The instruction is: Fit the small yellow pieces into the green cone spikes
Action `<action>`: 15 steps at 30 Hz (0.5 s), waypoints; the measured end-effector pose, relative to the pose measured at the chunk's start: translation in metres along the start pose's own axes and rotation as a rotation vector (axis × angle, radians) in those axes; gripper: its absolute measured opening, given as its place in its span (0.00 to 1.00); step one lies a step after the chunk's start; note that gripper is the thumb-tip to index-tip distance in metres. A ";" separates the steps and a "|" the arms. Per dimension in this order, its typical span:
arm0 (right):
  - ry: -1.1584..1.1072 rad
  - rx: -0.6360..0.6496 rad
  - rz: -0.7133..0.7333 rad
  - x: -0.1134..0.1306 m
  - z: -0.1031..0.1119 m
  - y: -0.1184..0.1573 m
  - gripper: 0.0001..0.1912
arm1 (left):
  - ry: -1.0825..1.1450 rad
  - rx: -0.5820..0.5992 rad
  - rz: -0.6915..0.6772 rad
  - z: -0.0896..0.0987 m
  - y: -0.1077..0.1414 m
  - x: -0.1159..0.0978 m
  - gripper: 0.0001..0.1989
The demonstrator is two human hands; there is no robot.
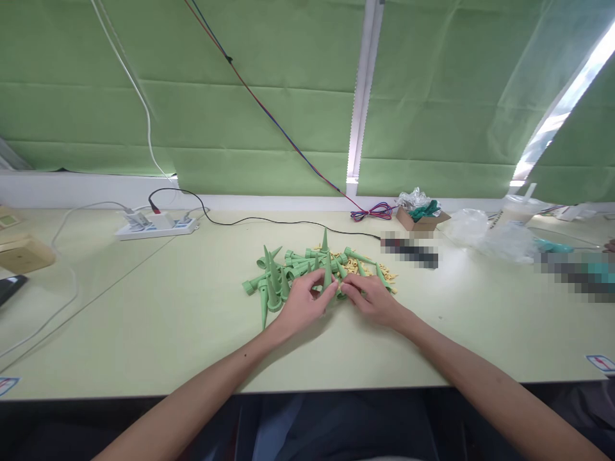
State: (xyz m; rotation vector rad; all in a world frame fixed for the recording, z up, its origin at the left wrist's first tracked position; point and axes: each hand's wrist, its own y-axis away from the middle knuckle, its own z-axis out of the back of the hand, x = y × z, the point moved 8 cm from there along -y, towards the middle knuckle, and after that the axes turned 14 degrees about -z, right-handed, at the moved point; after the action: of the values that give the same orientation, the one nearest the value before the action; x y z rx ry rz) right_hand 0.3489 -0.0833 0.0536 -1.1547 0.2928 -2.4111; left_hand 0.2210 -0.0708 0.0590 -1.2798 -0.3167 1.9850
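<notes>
My left hand [306, 299] is closed on a green plastic cone spike [327, 271], held point up between thumb and fingers. Close beside it, my right hand [377, 301] has thumb and forefinger pinched together at the spike's lower end; what they hold is too small and covered to make out. Around and behind both hands spreads a heap of similar green cone spikes [273, 285], some standing on their wide ends, others lying down. Small yellow plastic pieces [354, 266] lie scattered at the heap's right side, partly behind my right hand.
Behind the heap a black cable [269, 219] runs across the table [158, 320] from a white power strip [156, 225]. At the back right stand an open cardboard box [421, 221], crumpled plastic bags [500, 240] and a cup with a straw [516, 210]. A yellow object [26, 253] sits far left.
</notes>
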 end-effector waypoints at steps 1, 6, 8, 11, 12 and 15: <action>0.001 0.006 0.001 0.000 -0.001 0.000 0.15 | -0.003 0.007 0.001 -0.001 0.000 0.000 0.13; 0.009 0.021 -0.019 -0.004 -0.003 -0.002 0.18 | -0.001 0.015 0.017 -0.002 0.001 0.002 0.13; 0.009 0.021 -0.029 -0.005 -0.003 -0.001 0.17 | 0.016 0.009 0.015 -0.001 0.000 0.001 0.13; -0.010 0.017 -0.047 -0.006 -0.002 0.000 0.11 | 0.054 0.001 0.028 -0.001 0.000 0.002 0.13; -0.025 0.017 -0.049 -0.006 -0.002 0.001 0.09 | 0.062 -0.002 0.039 0.000 0.000 0.002 0.14; -0.064 0.027 -0.039 -0.005 -0.002 0.002 0.08 | 0.078 -0.009 0.060 0.000 0.001 0.003 0.14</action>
State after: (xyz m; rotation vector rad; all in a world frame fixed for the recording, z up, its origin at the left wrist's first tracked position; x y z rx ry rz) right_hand 0.3503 -0.0824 0.0484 -1.2339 0.2188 -2.3986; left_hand 0.2199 -0.0693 0.0564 -1.3827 -0.2519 1.9802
